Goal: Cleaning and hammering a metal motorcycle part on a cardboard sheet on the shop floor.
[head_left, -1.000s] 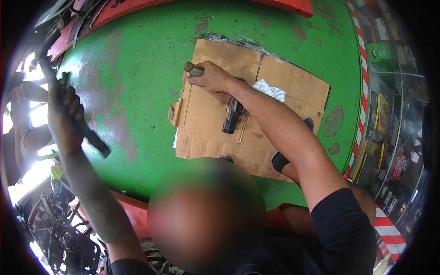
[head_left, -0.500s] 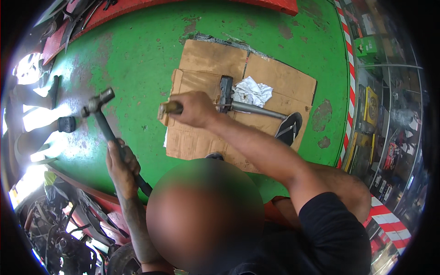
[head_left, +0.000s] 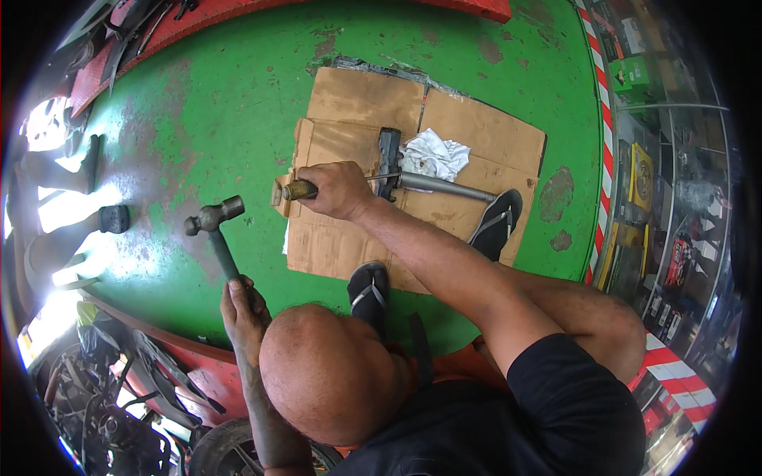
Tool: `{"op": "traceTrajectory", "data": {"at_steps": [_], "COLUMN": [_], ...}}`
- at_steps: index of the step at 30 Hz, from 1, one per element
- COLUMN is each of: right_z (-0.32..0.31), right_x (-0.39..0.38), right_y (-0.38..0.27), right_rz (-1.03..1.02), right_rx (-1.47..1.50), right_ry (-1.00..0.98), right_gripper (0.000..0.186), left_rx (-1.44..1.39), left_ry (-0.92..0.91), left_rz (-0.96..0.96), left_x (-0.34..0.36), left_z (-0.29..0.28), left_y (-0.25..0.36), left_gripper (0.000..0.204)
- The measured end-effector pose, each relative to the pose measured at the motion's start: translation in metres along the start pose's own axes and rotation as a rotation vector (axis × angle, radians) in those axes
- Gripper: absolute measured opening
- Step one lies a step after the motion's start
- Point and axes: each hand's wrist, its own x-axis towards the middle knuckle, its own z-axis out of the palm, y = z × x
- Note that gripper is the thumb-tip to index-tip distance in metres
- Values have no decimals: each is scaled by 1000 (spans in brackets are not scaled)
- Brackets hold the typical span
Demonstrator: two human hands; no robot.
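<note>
My left hand (head_left: 244,313) is closed around the handle of a ball-peen hammer (head_left: 214,216), its head raised to the left of the cardboard. My right hand (head_left: 337,190) grips a tool like a screwdriver, whose worn yellow-brown handle (head_left: 300,190) sticks out to the left. The thin shaft runs rightward from my fist to a dark metal block (head_left: 388,155); whether its tip touches is too small to tell. From that block a grey metal tube (head_left: 448,187) extends right to my sandalled foot (head_left: 496,224). A gap separates hammer head and tool handle.
Flattened cardboard (head_left: 341,242) lies under the metal part on a green floor (head_left: 238,103). Beside the block is a crumpled white rag (head_left: 435,155). A glass display case (head_left: 671,159) stands at the right, motorcycle parts (head_left: 111,420) at the lower left, a red platform (head_left: 230,17) at the far side.
My left hand has brought the hammer right and nearer to me, its head now closer to the tool's handle. My right hand stays almost in place on the tool.
</note>
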Motion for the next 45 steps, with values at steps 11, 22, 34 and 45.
{"op": "traceTrajectory", "data": {"at_steps": [11,22,34,45], "right_z": [-13,-12,-9,23], "right_x": [13,18,6,-29], "right_y": [0,0,-8,-3], "right_rz": [91,135,59,-1], "right_rx": [53,49,33,-44], "right_ry": [120,63,15,-48], "right_gripper": [23,27,22,22], "left_rx": [151,212,190,19], "left_ry": [-185,-26,-185,43], "left_rz": [0,294,-139,111], "left_x": [10,25,9,-5], "left_z": [48,-39,27,-40], "left_y": [52,90,53,5], "left_gripper": [34,37,37,37]}}
